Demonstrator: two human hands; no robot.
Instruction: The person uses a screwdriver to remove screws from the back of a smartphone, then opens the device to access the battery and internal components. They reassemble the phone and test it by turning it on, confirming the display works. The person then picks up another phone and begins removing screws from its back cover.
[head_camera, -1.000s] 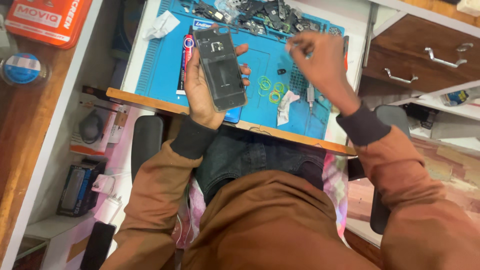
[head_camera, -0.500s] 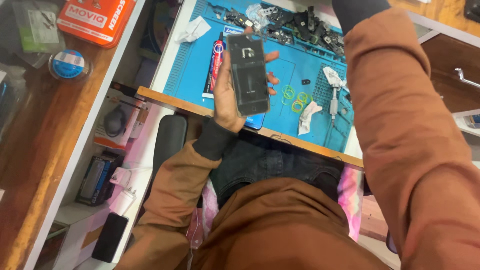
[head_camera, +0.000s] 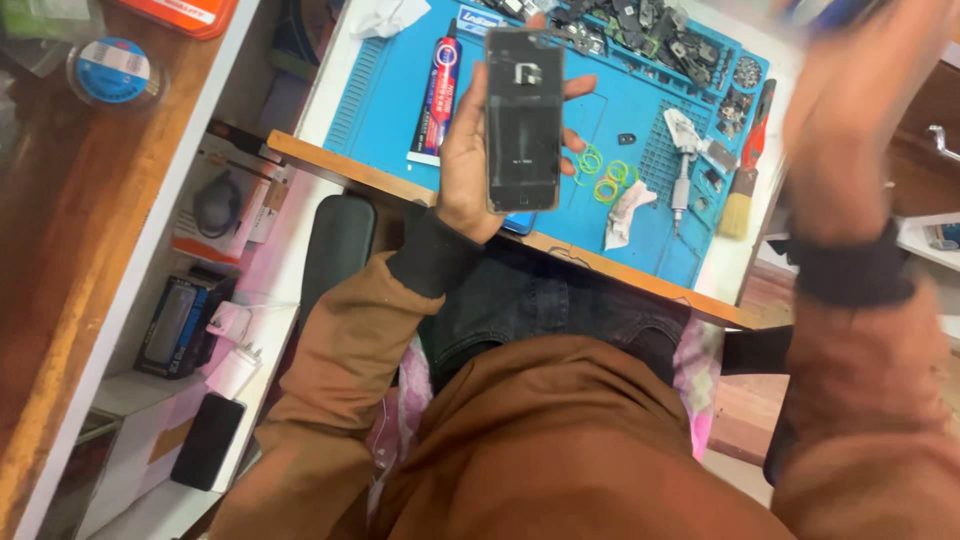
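Note:
My left hand (head_camera: 462, 170) holds a dark phone (head_camera: 523, 120) upright over the blue work mat (head_camera: 390, 100), its flat face toward me with a small metal part near its top. My right hand (head_camera: 850, 130) is raised at the right, heavily blurred, palm side away from me. A blurred blue and dark shape shows at its fingertips by the top edge; I cannot tell whether the hand grips it. Both arms wear brown sleeves with dark cuffs.
On the mat lie a red and black glue tube (head_camera: 437, 95), green and yellow rings (head_camera: 605, 175), a screwdriver (head_camera: 683, 170), a brush (head_camera: 745, 170), a crumpled tissue (head_camera: 625, 210) and a pile of dark phone parts (head_camera: 640, 25). A tape roll (head_camera: 108, 70) rests on the wooden shelf at left.
My right arm has swung from high at the top right down to the right side, blurred. The left hand keeps the phone over the mat; the view has shifted slightly.

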